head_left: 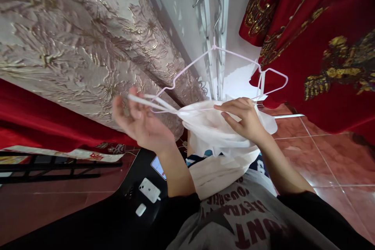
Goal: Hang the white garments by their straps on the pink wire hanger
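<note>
Soft white fabric garment [202,129] on a thin pale-pink hanger [193,63]
Left hand [143,127] holds a narrow white strap [155,105]; right hand [245,119] touches the garment, whether gripping I cannot tell.

Shirt [234,224] — grey, dark-red block lettering [252,234], black star print [209,224] | sleeves [322,218] — black, plain | legwear [256,168], mostly hidden: navy, white character, blue-and-white stripes [205,154] | left hand [143,125], right hand [244,119] bare

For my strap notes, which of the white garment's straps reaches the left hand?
The left strap, stretched sideways to the left hand; the right strap instead loops over the right side of the pink hanger.
</note>
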Action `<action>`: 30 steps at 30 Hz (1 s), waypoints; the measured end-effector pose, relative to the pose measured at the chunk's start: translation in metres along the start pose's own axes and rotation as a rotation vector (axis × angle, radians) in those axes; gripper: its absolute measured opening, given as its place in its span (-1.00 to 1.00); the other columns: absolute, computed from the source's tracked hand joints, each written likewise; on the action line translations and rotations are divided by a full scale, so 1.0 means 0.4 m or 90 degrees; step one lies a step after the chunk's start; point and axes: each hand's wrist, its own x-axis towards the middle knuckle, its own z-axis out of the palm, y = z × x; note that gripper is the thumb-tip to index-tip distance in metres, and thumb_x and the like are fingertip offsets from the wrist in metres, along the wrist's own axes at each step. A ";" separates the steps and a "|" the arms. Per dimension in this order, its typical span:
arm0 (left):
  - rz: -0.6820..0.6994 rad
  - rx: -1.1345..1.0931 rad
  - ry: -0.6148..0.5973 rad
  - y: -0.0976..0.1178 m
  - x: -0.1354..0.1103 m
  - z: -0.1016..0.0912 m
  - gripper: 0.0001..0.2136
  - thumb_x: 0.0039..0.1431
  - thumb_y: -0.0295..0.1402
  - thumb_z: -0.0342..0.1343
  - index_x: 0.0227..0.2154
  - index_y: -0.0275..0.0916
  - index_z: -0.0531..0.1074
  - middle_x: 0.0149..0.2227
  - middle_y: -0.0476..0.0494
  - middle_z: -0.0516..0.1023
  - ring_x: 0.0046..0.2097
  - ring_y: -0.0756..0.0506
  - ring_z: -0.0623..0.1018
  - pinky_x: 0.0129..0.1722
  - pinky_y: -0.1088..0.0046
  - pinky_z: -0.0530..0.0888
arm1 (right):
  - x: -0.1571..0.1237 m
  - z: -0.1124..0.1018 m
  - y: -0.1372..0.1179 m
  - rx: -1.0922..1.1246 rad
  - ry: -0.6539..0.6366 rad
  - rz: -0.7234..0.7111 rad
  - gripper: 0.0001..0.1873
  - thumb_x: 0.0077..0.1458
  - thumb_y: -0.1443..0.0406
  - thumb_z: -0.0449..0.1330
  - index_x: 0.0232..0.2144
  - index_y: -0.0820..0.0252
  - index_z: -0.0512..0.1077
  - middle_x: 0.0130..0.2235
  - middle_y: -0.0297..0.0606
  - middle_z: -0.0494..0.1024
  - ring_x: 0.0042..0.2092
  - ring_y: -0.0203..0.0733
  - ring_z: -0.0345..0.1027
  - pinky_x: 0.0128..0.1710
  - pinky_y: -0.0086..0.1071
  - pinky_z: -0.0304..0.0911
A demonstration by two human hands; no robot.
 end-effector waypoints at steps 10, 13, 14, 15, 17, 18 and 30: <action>-0.339 -0.145 -0.106 -0.080 -0.132 0.041 -0.61 0.25 0.04 0.29 -0.14 -0.18 0.50 -0.15 -0.21 0.71 -0.03 -0.20 0.71 0.16 0.12 0.54 | -0.001 0.025 -0.029 0.035 -0.027 -0.027 -0.55 0.40 0.26 0.18 0.26 -0.20 0.47 0.07 -0.29 0.68 0.02 -0.08 0.52 0.07 -0.06 0.29; -0.291 -0.180 -0.097 -0.061 -0.142 0.066 -0.65 0.27 0.01 0.31 -0.30 -0.18 0.43 -0.45 0.00 0.59 -0.29 -0.07 0.67 -0.01 0.27 0.61 | -0.010 0.021 -0.030 0.063 0.074 -0.011 -0.60 0.37 0.26 0.20 0.20 -0.18 0.51 0.13 -0.24 0.63 0.14 -0.02 0.51 0.16 0.00 0.36; -0.283 -0.192 -0.099 -0.059 -0.140 0.069 -0.65 0.27 0.00 0.32 -0.32 -0.18 0.42 -0.49 0.04 0.55 -0.33 -0.05 0.65 -0.04 0.30 0.61 | -0.016 0.015 -0.021 0.065 0.160 0.019 -0.63 0.34 0.25 0.23 0.16 -0.14 0.53 0.13 -0.21 0.61 0.18 0.00 0.49 0.18 0.01 0.37; -0.281 -0.201 -0.103 -0.059 -0.136 0.070 -0.65 0.26 -0.01 0.33 -0.32 -0.18 0.42 -0.51 0.05 0.53 -0.35 -0.04 0.64 -0.07 0.32 0.61 | -0.021 0.006 -0.009 0.067 0.253 0.065 -0.65 0.32 0.24 0.25 0.13 -0.10 0.54 0.13 -0.17 0.59 0.19 0.01 0.48 0.18 0.01 0.40; -0.285 -0.207 -0.108 -0.064 -0.130 0.070 -0.65 0.26 -0.02 0.34 -0.31 -0.19 0.42 -0.52 0.06 0.52 -0.36 -0.03 0.63 -0.10 0.35 0.62 | -0.028 -0.020 0.025 0.080 0.367 0.183 -0.65 0.27 0.20 0.28 0.10 0.00 0.52 0.10 -0.12 0.58 0.09 -0.03 0.52 0.07 -0.07 0.48; -0.285 -0.208 -0.108 -0.068 -0.129 0.069 -0.65 0.26 -0.02 0.34 -0.31 -0.19 0.42 -0.52 0.06 0.51 -0.37 -0.03 0.63 -0.11 0.36 0.62 | -0.028 -0.035 0.041 0.095 0.362 0.236 -0.65 0.25 0.19 0.29 0.07 0.04 0.53 0.08 -0.11 0.59 0.02 -0.07 0.54 -0.02 -0.13 0.51; -0.320 -0.221 -0.098 -0.073 -0.139 0.082 -0.61 0.20 0.03 0.37 -0.34 -0.19 0.41 -0.56 0.07 0.46 -0.39 -0.07 0.64 -0.19 0.33 0.61 | 0.071 -0.134 0.083 0.304 0.451 0.216 -0.74 0.09 0.28 0.37 -0.13 -0.02 0.68 -0.17 -0.27 0.73 -0.47 -0.29 0.37 -0.56 -0.31 0.28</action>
